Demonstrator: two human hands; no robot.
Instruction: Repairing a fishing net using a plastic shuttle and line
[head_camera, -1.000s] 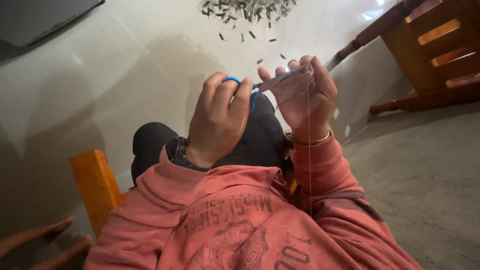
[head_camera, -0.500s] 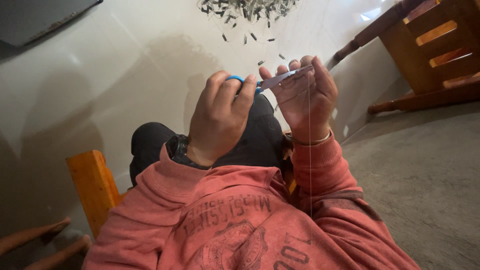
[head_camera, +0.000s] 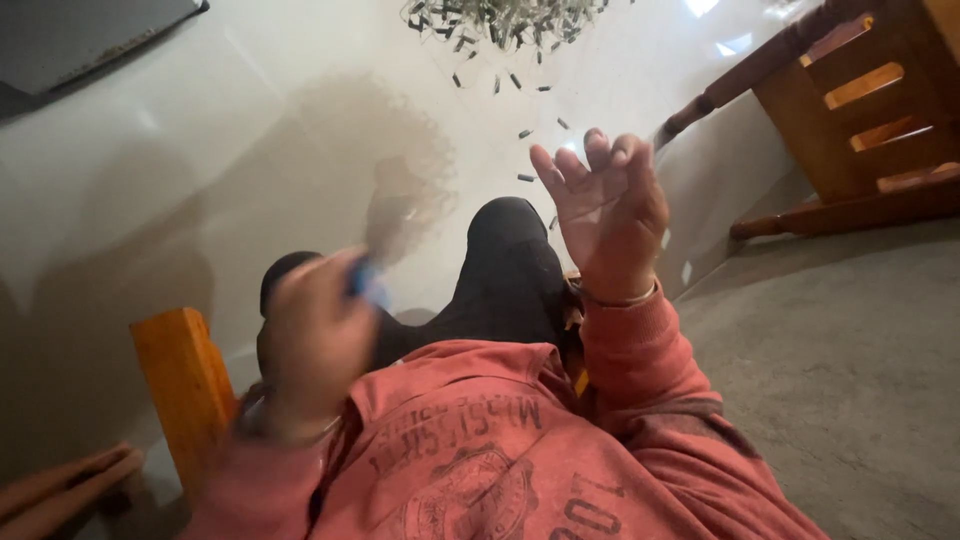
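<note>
Blurred left hand (head_camera: 318, 340) grips small blue-handled tool (head_camera: 362, 280); right hand (head_camera: 607, 215) spread, empty.
Risk: tool may nick black-trousered knee (head_camera: 510, 260) w/ fast swing.

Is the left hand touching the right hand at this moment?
Apart. The head view shows the left hand, blurred and closed on a blue object, low at the left, while the right hand is raised with open fingers; dark trousers show between them.
</note>
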